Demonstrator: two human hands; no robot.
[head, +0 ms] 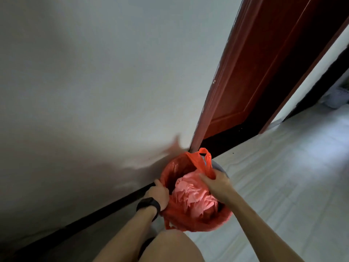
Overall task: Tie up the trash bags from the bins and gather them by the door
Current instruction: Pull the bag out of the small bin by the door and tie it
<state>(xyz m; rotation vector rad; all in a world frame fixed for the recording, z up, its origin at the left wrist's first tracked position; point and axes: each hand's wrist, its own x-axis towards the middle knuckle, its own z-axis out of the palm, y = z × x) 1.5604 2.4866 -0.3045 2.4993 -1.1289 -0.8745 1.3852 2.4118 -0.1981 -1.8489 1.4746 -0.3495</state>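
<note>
Evidently the tying step is only being begun: the red trash bag (196, 224), not yet lifted from the grey bin (220, 168) just beside the red door (255, 72), is gripped at its rim by the left hand (158, 193), while one handle loop (205, 159) is pinched in the curled right hand (217, 184). Crumpled pink plastic (192, 193) is held in the bag. Next, the bag's side away from the door would likely need to be drawn across to that loop for knotting.
</note>
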